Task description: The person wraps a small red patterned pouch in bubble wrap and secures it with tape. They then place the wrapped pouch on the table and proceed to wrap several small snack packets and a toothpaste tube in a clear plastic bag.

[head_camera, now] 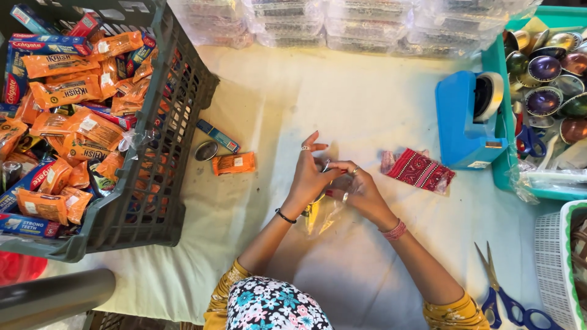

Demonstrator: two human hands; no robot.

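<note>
Both the left hand [310,177] and right hand [359,190] pinch a clear bag [321,215] between them, something yellowish already inside, its mouth unsealed; an orange packet [234,164] lies unpacked left of them.

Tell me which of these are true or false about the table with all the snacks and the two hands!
1. Both hands, left hand and right hand, hold a clear plastic bag. True.
2. The tape dispenser is red. False: it is blue.
3. The grey crate holds orange snack packets. True.
4. The blue-handled scissors are in the right hand. False: they lie on the table, apart from it.
5. A red patterned pouch lies beside the dispenser. True.
</note>
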